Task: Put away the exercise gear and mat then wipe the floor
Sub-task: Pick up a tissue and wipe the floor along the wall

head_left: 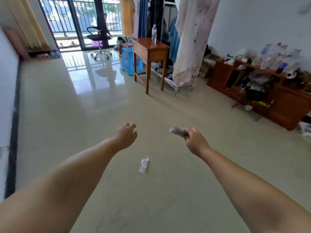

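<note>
Here my right hand [196,140] curls its fingers [188,132] round a soft crumpled cloth [177,131]; my left hand [126,136] hangs loosely curled, holding nothing, above the glossy pale floor [101,115], a wrinkled white tissue [144,164] lying between my forearms.

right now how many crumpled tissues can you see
2: one tissue gripped in the right hand, one tissue lying on the floor between the arms. Others may be out of view.

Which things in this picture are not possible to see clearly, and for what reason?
- Head view: the wad of tissue in the right hand is partly covered by the curled fingers.
- Head view: the bottles on the low wooden cabinet are blurred; labels unreadable.
- Head view: the left wall is blurred and cut by the edge.
- Head view: no exercise gear or mat can be made out.
</note>
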The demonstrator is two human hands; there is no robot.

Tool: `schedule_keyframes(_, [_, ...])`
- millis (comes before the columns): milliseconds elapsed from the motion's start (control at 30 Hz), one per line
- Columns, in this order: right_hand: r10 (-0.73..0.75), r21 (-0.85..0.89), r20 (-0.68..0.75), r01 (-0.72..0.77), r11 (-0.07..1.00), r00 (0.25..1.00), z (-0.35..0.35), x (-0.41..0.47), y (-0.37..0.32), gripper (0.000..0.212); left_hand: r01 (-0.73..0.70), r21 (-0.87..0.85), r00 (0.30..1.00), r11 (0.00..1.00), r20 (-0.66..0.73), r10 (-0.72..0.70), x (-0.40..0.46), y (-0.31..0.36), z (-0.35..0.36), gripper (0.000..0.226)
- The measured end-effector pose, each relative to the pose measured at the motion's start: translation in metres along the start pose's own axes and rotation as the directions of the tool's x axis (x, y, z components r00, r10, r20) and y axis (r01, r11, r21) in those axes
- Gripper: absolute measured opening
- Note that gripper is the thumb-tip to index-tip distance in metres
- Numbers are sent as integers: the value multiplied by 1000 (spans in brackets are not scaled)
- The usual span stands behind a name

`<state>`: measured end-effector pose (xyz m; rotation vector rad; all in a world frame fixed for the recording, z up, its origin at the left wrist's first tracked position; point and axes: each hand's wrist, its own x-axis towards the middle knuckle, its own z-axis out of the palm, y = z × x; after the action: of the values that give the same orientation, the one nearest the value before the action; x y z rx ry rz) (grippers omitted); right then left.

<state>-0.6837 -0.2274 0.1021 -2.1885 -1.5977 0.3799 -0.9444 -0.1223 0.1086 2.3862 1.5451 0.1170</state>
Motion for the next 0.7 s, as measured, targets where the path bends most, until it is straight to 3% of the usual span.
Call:
schedule_keyframes(233, [-156, -18, 181, 162, 987, 971, 79, 133, -52, 34, 200, -11, 977, 980, 83, -199, 73, -91, 16, 43])
schedule_keyframes(367, [-227, -9, 275, 238, 971, 934, 105, 229, -67, 33, 323, -54, 945, 945, 59, -320, 153, -122, 7, 43])
schedule_keyframes(567, [-263, -6, 357, 284, 959, 896, 126, 382, -112, 31, 394, -140, 919, 908, 68, -388, 251, -148, -5, 43])
schedule_keyframes(700, [-296, 11, 405, 319, 948, 865, 160, 468, -164, 32, 477, -138, 878, 868, 105, -466, 297, -207, -12, 44])
